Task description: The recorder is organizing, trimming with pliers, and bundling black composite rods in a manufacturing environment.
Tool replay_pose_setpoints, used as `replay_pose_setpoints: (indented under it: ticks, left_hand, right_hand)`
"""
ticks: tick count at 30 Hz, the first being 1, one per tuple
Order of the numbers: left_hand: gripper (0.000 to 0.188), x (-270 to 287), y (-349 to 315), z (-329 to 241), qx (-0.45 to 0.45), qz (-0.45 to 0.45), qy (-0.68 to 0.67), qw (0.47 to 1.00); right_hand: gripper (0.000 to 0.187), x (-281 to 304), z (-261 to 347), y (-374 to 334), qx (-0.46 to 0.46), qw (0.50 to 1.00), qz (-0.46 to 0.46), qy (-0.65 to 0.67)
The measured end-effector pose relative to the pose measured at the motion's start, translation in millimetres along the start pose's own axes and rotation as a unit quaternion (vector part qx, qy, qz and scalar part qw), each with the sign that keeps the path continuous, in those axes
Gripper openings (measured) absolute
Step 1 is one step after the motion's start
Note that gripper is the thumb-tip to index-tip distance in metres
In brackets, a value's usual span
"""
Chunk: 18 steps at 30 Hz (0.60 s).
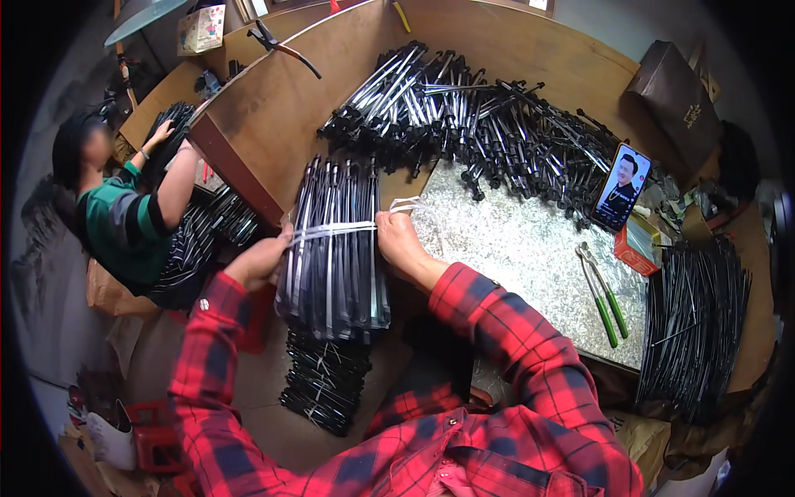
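A thick bundle of black and silver metal rods [335, 277], like umbrella ribs, stands in front of me over the near edge of the work surface. White twine [339, 229] runs round its middle. At the bundle's left edge my left hand [258, 258] is closed on the twine, its fingertips partly hidden by the rods. On the right edge my right hand [404, 244] is closed in a pinch on the same twine, and a loose loop sticks out above the fist.
A large heap of similar rods [464, 116] covers the back of the table [505, 232]. To the right lie green-handled pliers [603, 298], a propped phone [621, 186] and black thin rods [696, 323]. Tied bundles [323, 381] sit below. Left, beyond a wooden partition [281, 108], works another person [124, 215].
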<state>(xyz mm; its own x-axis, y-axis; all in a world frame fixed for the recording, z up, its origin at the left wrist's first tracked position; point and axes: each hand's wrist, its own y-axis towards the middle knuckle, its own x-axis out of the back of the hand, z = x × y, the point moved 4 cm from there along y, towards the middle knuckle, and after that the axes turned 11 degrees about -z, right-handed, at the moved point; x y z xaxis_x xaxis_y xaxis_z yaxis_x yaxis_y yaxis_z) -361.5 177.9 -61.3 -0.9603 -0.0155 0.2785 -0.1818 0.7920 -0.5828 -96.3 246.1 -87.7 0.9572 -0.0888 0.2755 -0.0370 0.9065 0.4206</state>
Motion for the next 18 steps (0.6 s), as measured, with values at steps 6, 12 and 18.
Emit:
replay_pose_setpoints:
  ticks: [6, 12, 18]
  left_hand:
    - [0.058, -53, -12, 17, -0.069, -0.059, -0.213, 0.973]
    - [0.056, -116, -42, 42, -0.128, -0.096, -0.368, 0.916]
    - [0.059, -162, -90, 33, -0.196, -0.067, -0.441, 0.873]
  right_hand:
    - [0.039, 11, 12, -8, -0.312, 0.929, 0.046, 0.194]
    - [0.041, 16, 21, -20, -0.326, 0.909, 0.045, 0.257]
    - [0.042, 76, 61, -34, -0.229, 0.933, 0.055, 0.273]
